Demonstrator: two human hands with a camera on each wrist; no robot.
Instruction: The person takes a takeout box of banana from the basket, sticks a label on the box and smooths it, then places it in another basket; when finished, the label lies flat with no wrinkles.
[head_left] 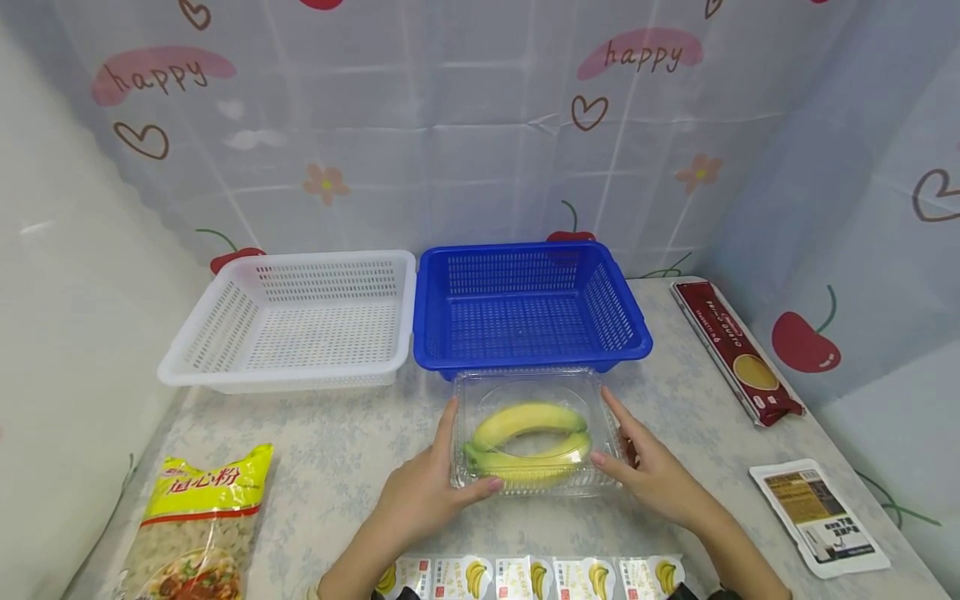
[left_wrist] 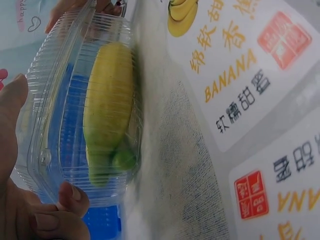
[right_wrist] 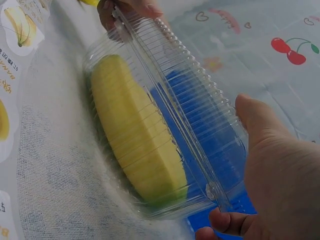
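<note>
A clear plastic clamshell box (head_left: 536,385) with its lid down lies on the table. Two yellow bananas (head_left: 525,418) with green ends show through it. On the box's left side my left hand (head_left: 423,483) grips it, thumb over the near left corner. My right hand (head_left: 660,475) holds the opposite side, its thumb on the near right part of the lid. The left wrist view shows curled fingers (left_wrist: 72,197) at the rim of the box. In the right wrist view, thumb and fingertips (right_wrist: 225,220) of the right hand are at the box edge.
A blue basket (head_left: 532,365) stands right behind the box, beside a white basket (head_left: 292,379). At front left is a pasta bag (head_left: 202,508). A red spaghetti pack (head_left: 731,350) and a white sealed packet (head_left: 821,517) lie at right. Banana labels (head_left: 525,575) line the near edge.
</note>
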